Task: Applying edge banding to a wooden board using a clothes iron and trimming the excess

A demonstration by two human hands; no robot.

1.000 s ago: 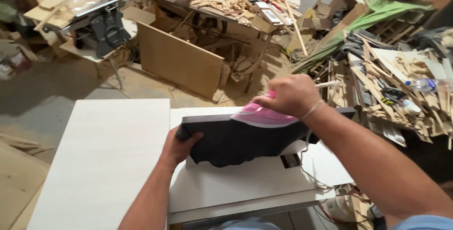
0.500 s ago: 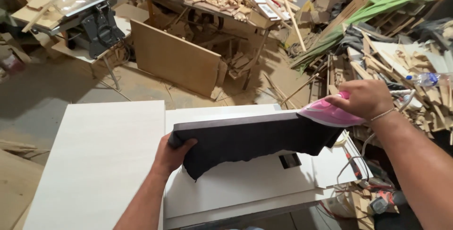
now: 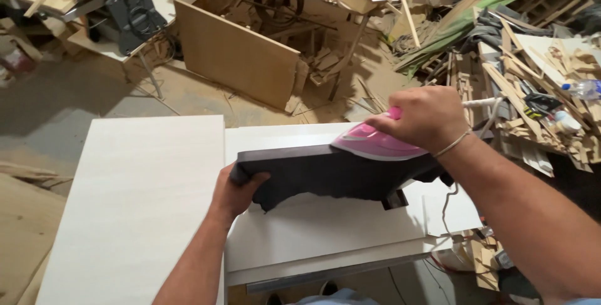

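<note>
Fingers of the right hand wrap a pink iron pressed on a dark board, whose end the left hand grips above the tabletop

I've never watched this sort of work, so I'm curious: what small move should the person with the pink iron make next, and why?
Probably slide the pink iron leftward along the top edge of the dark panel. The right hand holds it near the panel's right end, while the left hand steadies the left end, so most of that edge lies uncovered between them.

White panel left lies bare; scrap wood crowds right.
</note>
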